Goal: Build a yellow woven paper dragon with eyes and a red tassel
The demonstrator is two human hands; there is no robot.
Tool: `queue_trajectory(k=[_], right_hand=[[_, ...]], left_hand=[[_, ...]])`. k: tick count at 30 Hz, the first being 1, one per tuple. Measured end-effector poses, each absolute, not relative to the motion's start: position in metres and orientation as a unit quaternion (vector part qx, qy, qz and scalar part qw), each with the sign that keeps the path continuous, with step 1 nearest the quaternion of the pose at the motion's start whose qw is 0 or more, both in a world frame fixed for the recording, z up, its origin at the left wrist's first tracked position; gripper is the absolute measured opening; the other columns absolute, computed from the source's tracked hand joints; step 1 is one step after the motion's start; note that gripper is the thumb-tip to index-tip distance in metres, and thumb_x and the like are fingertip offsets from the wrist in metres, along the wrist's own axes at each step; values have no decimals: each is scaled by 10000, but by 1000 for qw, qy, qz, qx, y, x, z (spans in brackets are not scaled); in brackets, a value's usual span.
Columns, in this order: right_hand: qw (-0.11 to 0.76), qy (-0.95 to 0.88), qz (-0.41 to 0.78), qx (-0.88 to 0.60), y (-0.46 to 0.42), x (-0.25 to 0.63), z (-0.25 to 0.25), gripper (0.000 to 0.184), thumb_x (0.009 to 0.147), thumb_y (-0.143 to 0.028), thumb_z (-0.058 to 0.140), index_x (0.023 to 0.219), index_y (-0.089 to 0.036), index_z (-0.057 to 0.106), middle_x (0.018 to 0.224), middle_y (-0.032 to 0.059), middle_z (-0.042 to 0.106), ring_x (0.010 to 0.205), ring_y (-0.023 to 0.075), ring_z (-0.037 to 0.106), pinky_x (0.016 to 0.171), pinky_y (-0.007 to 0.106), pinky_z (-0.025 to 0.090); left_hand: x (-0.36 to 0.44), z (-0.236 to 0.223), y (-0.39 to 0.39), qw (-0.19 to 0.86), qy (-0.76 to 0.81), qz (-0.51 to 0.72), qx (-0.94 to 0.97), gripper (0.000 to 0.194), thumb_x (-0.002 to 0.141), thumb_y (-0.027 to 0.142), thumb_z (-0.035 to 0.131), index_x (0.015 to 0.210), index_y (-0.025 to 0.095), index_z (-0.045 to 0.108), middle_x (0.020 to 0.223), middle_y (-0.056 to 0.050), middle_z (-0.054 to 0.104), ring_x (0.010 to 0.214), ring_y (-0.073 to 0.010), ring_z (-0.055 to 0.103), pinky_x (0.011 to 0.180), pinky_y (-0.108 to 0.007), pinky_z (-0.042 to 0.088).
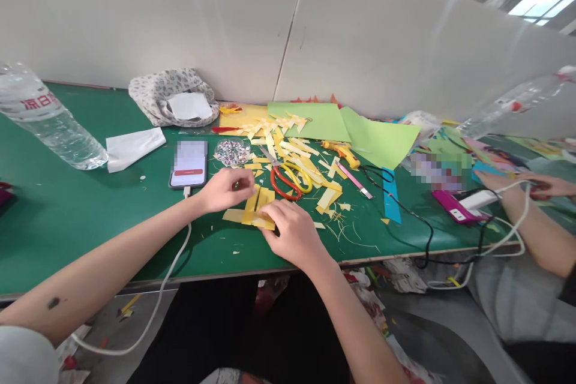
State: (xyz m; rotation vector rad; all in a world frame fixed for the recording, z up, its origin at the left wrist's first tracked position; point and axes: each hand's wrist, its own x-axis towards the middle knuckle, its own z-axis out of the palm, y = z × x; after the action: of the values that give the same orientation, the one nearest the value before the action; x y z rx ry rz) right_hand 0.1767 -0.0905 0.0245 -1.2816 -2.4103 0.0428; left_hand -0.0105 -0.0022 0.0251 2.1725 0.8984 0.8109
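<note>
Several folded yellow paper strips (257,199) lie crossed on the green table in front of me, partly overlapping. My right hand (292,231) grips their right-hand end, with its fingers curled over the paper and the thumb low at the near edge. Just beyond the strips' upper left corner, my left hand (228,188) hovers with its fingers closed together; whatever they may hold is too small to make out. Scissors with red and yellow handles (288,183) rest just past the strips. Yellow paper scraps (310,168) are strewn around them.
A phone (189,165) with a white cable lies left of a dish of small beads (232,152). To the right are a yellow glue gun (342,151), a pink cutter (354,180) and a blue strip (391,195). A water bottle (54,117) leans left; another person's arm (531,222) rests right.
</note>
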Motion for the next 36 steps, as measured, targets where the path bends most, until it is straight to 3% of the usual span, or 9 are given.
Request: queue_trajectory(k=[4, 7, 9, 12, 17, 22, 32, 36], right_hand=[[196, -856, 134, -459, -96, 188, 39, 316, 751, -290, 642, 1042, -206, 549, 986, 51, 638, 923, 204, 567, 825, 339, 439], [232, -831, 172, -475, -99, 196, 41, 236, 802, -299, 583, 1021, -212, 567, 1005, 45, 632, 943, 186, 575, 835, 315, 455], [269, -805, 155, -506, -98, 199, 36, 161, 854, -254, 497, 981, -215, 588, 997, 46, 638, 961, 178, 575, 846, 309, 460], [292, -784, 104, -538, -95, 199, 25, 213, 884, -225, 437, 1023, -213, 597, 1019, 57, 651, 996, 188, 568, 859, 326, 468], [254, -803, 34, -538, -92, 192, 17, 308, 872, -240, 483, 1161, -169, 563, 1091, 95, 645, 1036, 217, 561, 844, 349, 480], [198, -817, -10, -541, -93, 188, 16, 339, 877, -231, 489, 1198, -138, 551, 999, 108, 659, 948, 226, 592, 768, 363, 483], [254, -818, -28, -516, -85, 179, 19, 314, 844, -156, 477, 1149, -155, 551, 1083, 90, 652, 1011, 222, 560, 836, 364, 467], [208, -824, -34, -526, -75, 172, 18, 332, 855, -204, 507, 1177, -128, 537, 1000, 120, 671, 971, 244, 581, 777, 374, 478]], left_hand=[[-12, 26, -4, 280, 255, 200, 904, 54, 690, 196, 562, 730, 195, 598, 701, 14, 607, 641, -128, 537, 593, -238, 388], [-12, 28, -4, 256, 234, 181, 920, 46, 689, 231, 595, 714, 193, 599, 690, 11, 592, 653, -130, 533, 622, -239, 394], [-12, 28, -5, 260, 225, 173, 923, 89, 700, 274, 619, 702, 190, 590, 677, 13, 580, 632, -123, 522, 621, -237, 390], [-11, 27, -5, 274, 216, 156, 924, 160, 708, 334, 649, 699, 188, 583, 686, 10, 592, 629, -123, 530, 608, -233, 379], [-9, 24, -6, 288, 214, 132, 924, 198, 726, 380, 648, 701, 192, 592, 697, 8, 601, 628, -122, 543, 596, -234, 367], [-9, 24, -6, 284, 217, 125, 926, 197, 731, 379, 639, 700, 190, 595, 684, 15, 588, 632, -118, 537, 597, -231, 356], [-8, 23, -6, 272, 225, 119, 928, 195, 734, 371, 647, 721, 184, 594, 709, 17, 594, 653, -115, 538, 610, -218, 359], [-8, 23, -6, 269, 233, 125, 926, 206, 724, 357, 663, 678, 174, 580, 696, 18, 603, 646, -113, 537, 607, -215, 364]])
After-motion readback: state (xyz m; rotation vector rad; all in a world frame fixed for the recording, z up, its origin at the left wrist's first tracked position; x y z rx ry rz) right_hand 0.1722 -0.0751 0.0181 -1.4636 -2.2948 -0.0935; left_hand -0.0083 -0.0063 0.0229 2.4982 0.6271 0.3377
